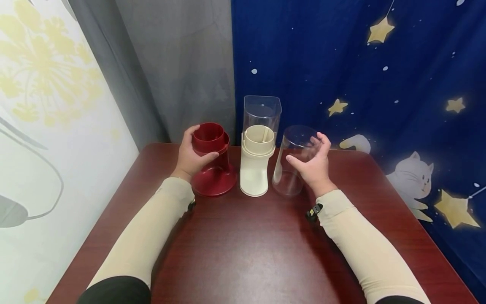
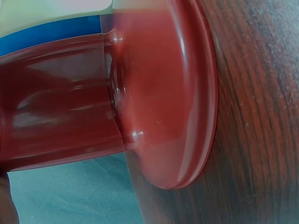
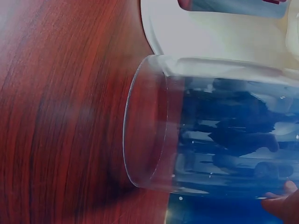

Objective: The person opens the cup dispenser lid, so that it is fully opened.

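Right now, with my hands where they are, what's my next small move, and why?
I'd probably lift the clear cylinder straight up with your right hand, letting your left hand steady the red stand. Each hand has hold of its piece, and the cream dispenser stands close between them, so sliding the cylinder leftward might knock it.
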Motion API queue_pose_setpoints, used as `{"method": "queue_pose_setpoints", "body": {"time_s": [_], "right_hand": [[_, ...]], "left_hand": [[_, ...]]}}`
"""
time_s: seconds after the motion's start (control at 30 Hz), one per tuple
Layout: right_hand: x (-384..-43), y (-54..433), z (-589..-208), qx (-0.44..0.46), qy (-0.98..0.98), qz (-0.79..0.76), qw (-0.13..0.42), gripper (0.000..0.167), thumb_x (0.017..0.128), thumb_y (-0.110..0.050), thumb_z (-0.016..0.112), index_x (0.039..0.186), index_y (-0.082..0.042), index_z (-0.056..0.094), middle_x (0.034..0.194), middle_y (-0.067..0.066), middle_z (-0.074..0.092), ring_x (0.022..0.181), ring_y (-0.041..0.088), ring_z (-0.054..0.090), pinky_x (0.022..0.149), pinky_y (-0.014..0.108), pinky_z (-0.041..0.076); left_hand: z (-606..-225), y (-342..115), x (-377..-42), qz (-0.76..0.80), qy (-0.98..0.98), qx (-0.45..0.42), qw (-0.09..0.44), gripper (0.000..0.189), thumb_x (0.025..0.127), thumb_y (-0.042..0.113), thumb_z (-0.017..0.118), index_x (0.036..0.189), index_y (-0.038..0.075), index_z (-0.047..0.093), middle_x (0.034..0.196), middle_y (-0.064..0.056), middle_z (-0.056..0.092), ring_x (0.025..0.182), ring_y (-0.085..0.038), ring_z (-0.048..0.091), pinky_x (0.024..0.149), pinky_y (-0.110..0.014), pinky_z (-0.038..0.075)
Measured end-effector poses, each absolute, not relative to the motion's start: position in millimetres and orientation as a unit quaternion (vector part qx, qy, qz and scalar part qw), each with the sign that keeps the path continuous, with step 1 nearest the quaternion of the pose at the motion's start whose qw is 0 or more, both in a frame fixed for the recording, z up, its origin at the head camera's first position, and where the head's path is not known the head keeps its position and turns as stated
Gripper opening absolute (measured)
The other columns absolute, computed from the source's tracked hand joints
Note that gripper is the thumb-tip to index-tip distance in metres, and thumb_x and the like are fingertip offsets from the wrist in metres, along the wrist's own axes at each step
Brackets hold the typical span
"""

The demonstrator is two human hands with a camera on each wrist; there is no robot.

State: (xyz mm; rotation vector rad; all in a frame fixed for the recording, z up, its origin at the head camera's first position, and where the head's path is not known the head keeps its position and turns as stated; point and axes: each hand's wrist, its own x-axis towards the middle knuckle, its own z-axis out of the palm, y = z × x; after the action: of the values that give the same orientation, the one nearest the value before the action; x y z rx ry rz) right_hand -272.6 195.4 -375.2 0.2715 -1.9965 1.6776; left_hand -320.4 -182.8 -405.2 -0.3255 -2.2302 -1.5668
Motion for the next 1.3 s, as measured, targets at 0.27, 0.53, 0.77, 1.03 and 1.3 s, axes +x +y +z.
{"method": "queue_pose_setpoints", "body": {"time_s": [0.27, 0.53, 0.77, 1.03, 1.3], "right_hand": [[-273, 195, -376, 0.082, -0.763, 0.587, 0.256, 0.103, 0.077, 0.001, 0.089, 0.154, -0.002, 0.021, 0.157, 0.028, 0.039, 0.144, 0.034, 0.045, 0.122, 0.047, 0.039], [-295, 209, -401, 0.067, -0.776, 0.572, 0.256, 0.109, 0.077, -0.004, 0.092, 0.157, -0.012, 0.019, 0.163, 0.02, 0.037, 0.149, 0.032, 0.041, 0.125, 0.047, 0.035], [-300, 217, -406, 0.068, -0.796, 0.546, 0.25, 0.119, 0.077, -0.02, 0.096, 0.163, -0.025, 0.015, 0.168, 0.012, 0.033, 0.155, 0.024, 0.035, 0.127, 0.045, 0.033], [-294, 219, -384, 0.084, -0.796, 0.516, 0.306, 0.122, 0.075, -0.028, 0.096, 0.167, -0.019, 0.015, 0.173, 0.005, 0.021, 0.161, 0.016, 0.02, 0.132, 0.044, 0.02], [-278, 199, -331, 0.148, -0.771, 0.517, 0.34, 0.118, 0.077, -0.044, 0.092, 0.164, -0.014, 0.019, 0.173, 0.005, 0.023, 0.161, 0.013, 0.019, 0.132, 0.037, 0.016]], "left_hand": [[-405, -182, -321, -0.559, -0.796, -0.118, 0.201, 0.096, 0.078, 0.028, 0.094, 0.156, 0.032, 0.038, 0.154, 0.0, 0.05, 0.138, -0.023, 0.049, 0.104, -0.054, 0.057], [-404, -181, -320, -0.56, -0.796, -0.117, 0.197, 0.097, 0.078, 0.029, 0.094, 0.156, 0.032, 0.037, 0.155, 0.001, 0.049, 0.139, -0.024, 0.048, 0.104, -0.055, 0.057], [-404, -182, -319, -0.553, -0.801, -0.116, 0.195, 0.097, 0.078, 0.029, 0.094, 0.156, 0.033, 0.037, 0.155, 0.001, 0.049, 0.138, -0.024, 0.048, 0.103, -0.055, 0.057], [-402, -186, -320, -0.524, -0.82, -0.121, 0.196, 0.101, 0.078, 0.034, 0.094, 0.16, 0.031, 0.034, 0.157, -0.002, 0.048, 0.14, -0.026, 0.048, 0.106, -0.054, 0.055], [-396, -188, -317, -0.515, -0.832, -0.113, 0.175, 0.107, 0.077, 0.037, 0.094, 0.163, 0.034, 0.029, 0.159, -0.002, 0.045, 0.142, -0.027, 0.047, 0.104, -0.057, 0.056]]}}
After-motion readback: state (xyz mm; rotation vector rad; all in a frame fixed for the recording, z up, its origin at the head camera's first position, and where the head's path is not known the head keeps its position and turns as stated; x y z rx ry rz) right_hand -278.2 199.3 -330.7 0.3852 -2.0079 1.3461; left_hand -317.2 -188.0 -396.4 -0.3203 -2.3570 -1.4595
